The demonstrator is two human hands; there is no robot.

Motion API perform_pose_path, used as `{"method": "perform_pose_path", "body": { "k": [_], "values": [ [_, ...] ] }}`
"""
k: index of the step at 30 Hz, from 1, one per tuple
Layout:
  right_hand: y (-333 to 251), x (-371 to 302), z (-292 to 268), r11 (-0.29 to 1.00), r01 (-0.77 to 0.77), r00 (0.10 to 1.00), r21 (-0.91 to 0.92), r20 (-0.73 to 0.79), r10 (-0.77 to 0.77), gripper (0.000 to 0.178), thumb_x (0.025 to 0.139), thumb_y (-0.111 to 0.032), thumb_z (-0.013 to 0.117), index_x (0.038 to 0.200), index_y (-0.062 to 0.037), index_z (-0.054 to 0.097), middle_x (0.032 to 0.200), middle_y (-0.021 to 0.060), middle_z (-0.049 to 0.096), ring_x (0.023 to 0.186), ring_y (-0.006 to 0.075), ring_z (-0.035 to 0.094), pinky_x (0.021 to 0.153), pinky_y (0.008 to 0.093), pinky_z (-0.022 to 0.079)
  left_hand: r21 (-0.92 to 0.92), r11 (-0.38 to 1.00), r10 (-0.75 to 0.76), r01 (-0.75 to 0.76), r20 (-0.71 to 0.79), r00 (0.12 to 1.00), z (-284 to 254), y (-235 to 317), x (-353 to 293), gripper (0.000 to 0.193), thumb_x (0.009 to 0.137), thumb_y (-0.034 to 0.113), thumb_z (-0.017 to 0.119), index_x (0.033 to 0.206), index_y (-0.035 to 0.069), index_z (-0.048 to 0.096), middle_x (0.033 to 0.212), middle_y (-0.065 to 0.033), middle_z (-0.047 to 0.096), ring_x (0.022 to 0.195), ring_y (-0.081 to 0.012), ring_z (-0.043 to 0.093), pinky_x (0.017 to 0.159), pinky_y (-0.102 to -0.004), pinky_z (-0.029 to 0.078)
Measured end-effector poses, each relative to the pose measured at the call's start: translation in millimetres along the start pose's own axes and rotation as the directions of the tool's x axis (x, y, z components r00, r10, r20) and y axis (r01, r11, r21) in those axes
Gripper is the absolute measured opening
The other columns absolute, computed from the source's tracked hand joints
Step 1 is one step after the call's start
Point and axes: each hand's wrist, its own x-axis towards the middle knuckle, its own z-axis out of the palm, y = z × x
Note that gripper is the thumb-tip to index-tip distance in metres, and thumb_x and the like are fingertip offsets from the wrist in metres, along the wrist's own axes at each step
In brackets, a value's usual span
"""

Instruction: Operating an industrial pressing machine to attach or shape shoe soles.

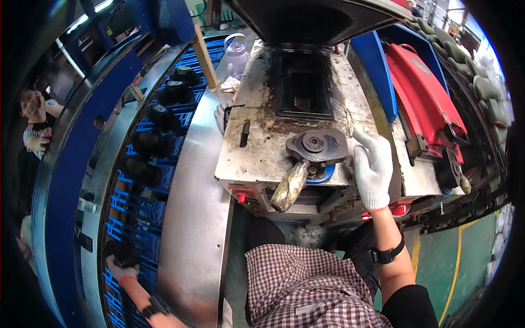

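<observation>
My right hand (373,167), in a white glove, rests flat on the grimy top of a metal machine (262,136), just right of its dark round pivot plate (317,146) and worn lever handle (290,187). It holds nothing and its fingers lie together. My left hand (121,267), gloved too, reaches down left onto a blue conveyor (139,218) and grips a dark moulded part (124,253). Several more dark parts (150,143) ride along the conveyor farther away.
A curved steel shelf (194,218) separates conveyor and machine. A red hinged cover (426,104) stands at the right, a clear jug (236,53) and wooden post (205,54) behind. Another person (35,123) stands at far left. Green floor (459,257) lies at lower right.
</observation>
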Motion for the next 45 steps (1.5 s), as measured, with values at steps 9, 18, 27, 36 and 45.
{"method": "perform_pose_path", "body": {
  "k": [9,18,27,36,45],
  "values": [
    [-108.2,70.4,-46.2,0.738,0.029,0.850,0.674,0.372,-0.373,0.044,0.093,-0.009,0.068,0.136,-0.0007,0.065,0.140,0.0177,0.061,0.131,0.0259,0.058,0.113,0.0391,0.045,-0.048,0.989,-0.068,0.137,0.679,0.731,130.5,-60.9,-255.1,0.066,0.083,0.037,0.065,0.141,0.005,0.060,0.132,-0.0197,0.068,0.118,-0.0410,0.068,0.100,-0.0568,0.056],
    [-122.5,131.1,-19.2,-0.108,-0.830,0.544,0.547,0.752,-0.373,0.073,0.103,-0.037,0.057,0.164,-0.0153,0.023,0.141,0.0069,0.058,0.125,0.0186,0.064,0.098,0.0352,0.058,0.249,0.915,-0.301,0.317,0.945,0.126,327.6,-118.6,-395.5,0.057,0.098,0.034,0.059,0.144,0.002,0.058,0.135,-0.0156,0.069,0.118,-0.0281,0.070,0.110,-0.0443,0.053],
    [38.0,191.6,117.4,0.499,-0.639,0.754,0.585,0.605,0.256,0.080,0.090,-0.046,0.064,0.153,0.0000,0.049,0.140,0.0267,0.060,0.128,0.0351,0.065,0.105,0.0466,0.055,-0.462,0.490,0.408,-0.739,0.871,-0.274,402.2,-84.4,-474.0,0.067,0.096,0.023,0.072,0.152,-0.004,0.047,0.145,-0.0223,0.059,0.133,-0.0295,0.058,0.116,-0.0412,0.042],
    [-26.7,203.3,148.6,0.938,-0.215,0.600,-0.271,0.721,0.346,0.095,0.086,-0.070,0.059,0.160,-0.0134,0.044,0.154,0.0361,0.041,0.133,0.0468,0.058,0.105,0.0487,0.053,-0.606,-0.323,0.339,-0.727,0.643,-0.687,531.1,-24.4,-537.6,0.057,0.097,0.031,0.064,0.145,0.003,0.056,0.140,-0.0243,0.062,0.131,-0.0391,0.060,0.111,-0.0434,0.047],
    [-18.6,125.4,21.4,0.909,-0.087,0.907,0.408,0.409,-0.097,0.045,0.103,-0.037,0.061,0.133,-0.0032,0.066,0.131,0.0211,0.066,0.121,0.0385,0.065,0.105,0.0438,0.051,-0.527,-0.424,-0.003,-0.737,0.815,-0.580,576.6,-28.7,-543.0,0.046,0.100,0.044,0.054,0.109,0.004,0.075,0.108,-0.0228,0.074,0.105,-0.0407,0.069,0.093,-0.0473,0.053]
  ]
}}
